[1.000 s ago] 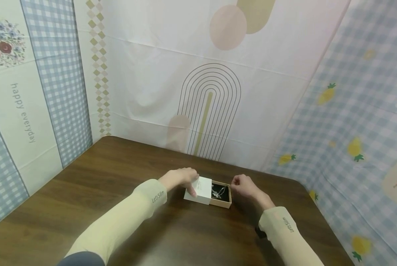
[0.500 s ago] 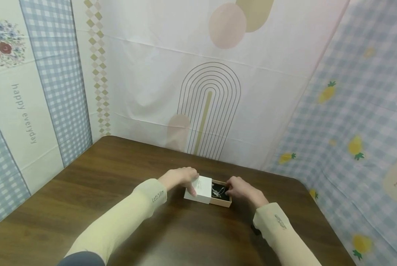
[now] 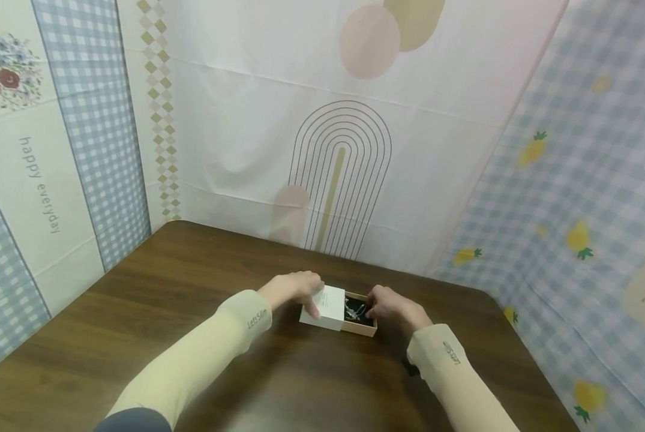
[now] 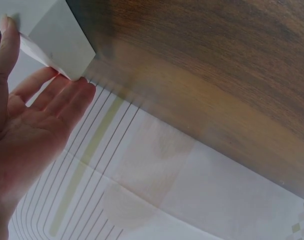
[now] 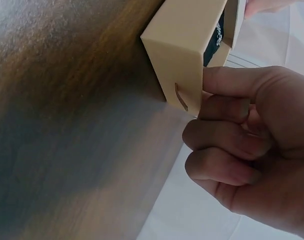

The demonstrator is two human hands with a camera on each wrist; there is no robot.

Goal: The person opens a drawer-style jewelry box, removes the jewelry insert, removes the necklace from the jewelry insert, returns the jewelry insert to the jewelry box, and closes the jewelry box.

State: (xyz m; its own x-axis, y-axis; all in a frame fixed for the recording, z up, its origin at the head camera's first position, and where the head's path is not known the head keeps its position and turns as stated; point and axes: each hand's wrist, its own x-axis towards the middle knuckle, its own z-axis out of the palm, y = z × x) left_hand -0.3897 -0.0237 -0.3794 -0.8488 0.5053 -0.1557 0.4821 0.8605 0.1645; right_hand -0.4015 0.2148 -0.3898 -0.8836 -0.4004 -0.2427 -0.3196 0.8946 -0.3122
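A small drawer-style jewelry box lies on the table, its white sleeve partly covering a tan drawer. My left hand grips the sleeve, thumb on one side and fingers on the other. On the drawer's black lining rests a silver chain with a charm. My right hand reaches over the drawer's right end, fingers bent and close to the chain. In the right wrist view the leading fingertip disappears past the rim, so its contact is hidden. A brown pull loop sits on the drawer's end wall.
The brown wooden table has a rounded far right corner. Patterned cloths hang around it: a white one behind, checked ones at left and right.
My right hand has moved left from beside the drawer's end to over it, near the chain, and stays there over the last half second. The left hand and box are nearly still.
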